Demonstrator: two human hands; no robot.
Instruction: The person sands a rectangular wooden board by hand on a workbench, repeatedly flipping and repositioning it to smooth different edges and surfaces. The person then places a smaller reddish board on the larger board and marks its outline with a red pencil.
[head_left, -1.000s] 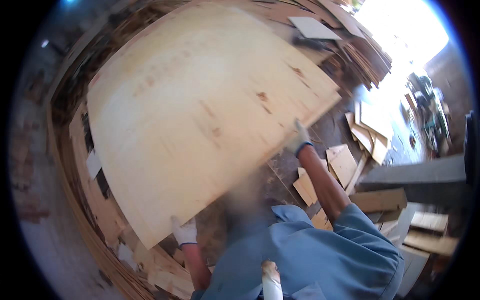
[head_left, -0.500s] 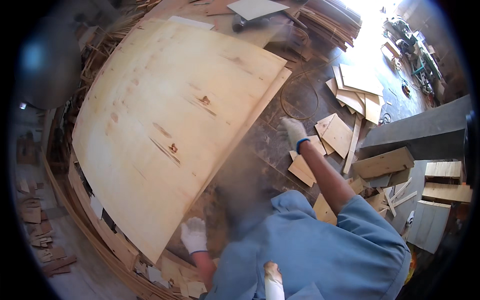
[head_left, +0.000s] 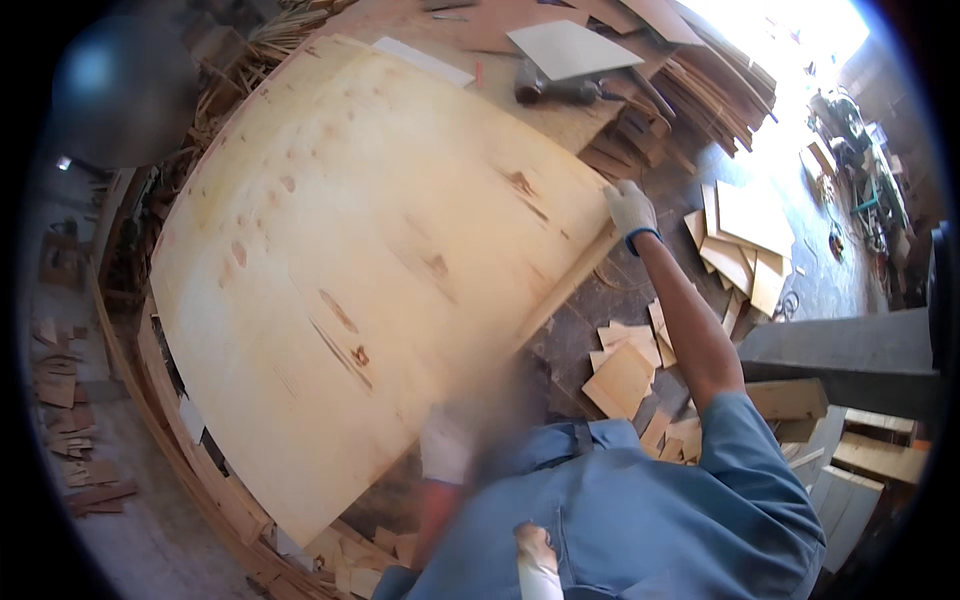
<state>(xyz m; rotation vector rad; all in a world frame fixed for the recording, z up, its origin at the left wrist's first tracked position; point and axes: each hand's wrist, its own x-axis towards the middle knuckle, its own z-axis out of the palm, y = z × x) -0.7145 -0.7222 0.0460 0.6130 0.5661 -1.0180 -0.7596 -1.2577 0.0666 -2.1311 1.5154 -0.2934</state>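
A large pale plywood sheet with brown knots and dark streaks spreads before me, with a second layer's edge showing under its right side. My right hand, in a white glove with a blue cuff, grips the sheet at its far right corner. At the near right edge is my left hand, also white-gloved. A blur covers part of it, so its fingers and any hold on the edge cannot be made out.
Cut boards lie stacked on the floor at right, with smaller pieces nearer me. A grey beam stands at right. A dark power tool and a white panel lie beyond the sheet. Wood scraps lie at left.
My right hand has moved from above the floor onto the sheet's far right corner. My left hand has come up and right to the near edge. The view has shifted a little.
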